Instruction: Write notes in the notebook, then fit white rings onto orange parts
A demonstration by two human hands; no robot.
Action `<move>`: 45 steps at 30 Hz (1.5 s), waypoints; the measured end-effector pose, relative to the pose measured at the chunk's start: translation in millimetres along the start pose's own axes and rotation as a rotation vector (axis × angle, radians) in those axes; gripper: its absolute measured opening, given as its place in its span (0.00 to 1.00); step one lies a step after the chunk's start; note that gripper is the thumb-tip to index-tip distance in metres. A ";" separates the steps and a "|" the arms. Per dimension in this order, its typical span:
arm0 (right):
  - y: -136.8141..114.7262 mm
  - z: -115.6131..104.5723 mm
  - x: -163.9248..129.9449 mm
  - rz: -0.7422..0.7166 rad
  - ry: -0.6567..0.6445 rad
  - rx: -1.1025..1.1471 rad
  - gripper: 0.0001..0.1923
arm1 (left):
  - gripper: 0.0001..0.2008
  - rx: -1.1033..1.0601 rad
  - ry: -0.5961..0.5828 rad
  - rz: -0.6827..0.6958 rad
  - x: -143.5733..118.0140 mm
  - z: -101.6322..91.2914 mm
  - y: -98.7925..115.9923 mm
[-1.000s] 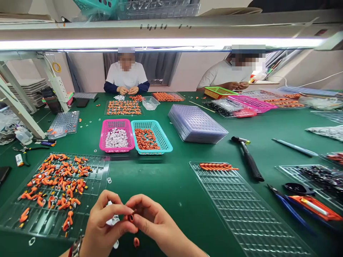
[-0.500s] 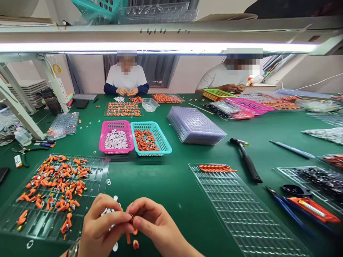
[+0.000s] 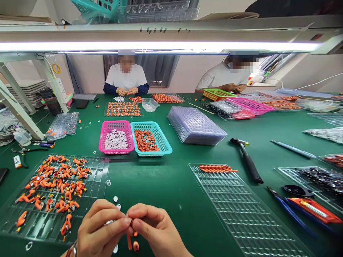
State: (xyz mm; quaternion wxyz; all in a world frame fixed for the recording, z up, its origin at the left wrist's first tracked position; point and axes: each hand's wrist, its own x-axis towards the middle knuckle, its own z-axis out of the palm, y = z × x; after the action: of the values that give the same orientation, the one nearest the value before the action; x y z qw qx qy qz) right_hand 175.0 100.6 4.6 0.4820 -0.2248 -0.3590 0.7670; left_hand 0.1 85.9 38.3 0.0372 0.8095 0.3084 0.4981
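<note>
Orange part [image 3: 131, 223] pinched between fingertips of left hand [image 3: 100, 232] and right hand [image 3: 155, 232], both curled closed, touching.

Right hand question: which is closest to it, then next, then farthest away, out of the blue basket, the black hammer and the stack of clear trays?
Counting from the right hand in the head view:
1. Blue basket, straight ahead on the green mat, filled with orange parts.
2. Black hammer, out to the right, lying flat.
3. Stack of clear trays, farther back, right of the basket.
Hammer and basket are a fairly close call.
</note>
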 end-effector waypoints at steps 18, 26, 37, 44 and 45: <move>2.4 2.8 -1.2 -0.036 -0.010 0.046 0.03 | 0.11 -0.016 -0.012 0.011 1.3 -1.5 1.2; 2.7 1.0 -1.7 -0.049 0.020 -0.001 0.02 | 0.10 -0.007 -0.027 0.000 1.7 -0.1 2.6; 5.6 -0.8 -4.6 -0.024 0.026 0.044 0.03 | 0.08 0.000 -0.027 0.024 5.1 1.1 5.9; 2.9 3.5 -3.3 -0.022 0.033 0.058 0.04 | 0.08 0.002 -0.021 0.040 2.7 -0.8 4.9; 3.1 3.9 -3.1 -0.019 0.037 0.060 0.04 | 0.09 0.012 -0.024 0.048 2.2 -1.4 4.5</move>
State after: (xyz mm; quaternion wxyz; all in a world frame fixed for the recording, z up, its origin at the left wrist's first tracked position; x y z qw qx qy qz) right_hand 171.9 95.6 4.8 0.5024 -0.2210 -0.3289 0.7685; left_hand 1.8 83.1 42.4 0.0241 0.8229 0.2915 0.4871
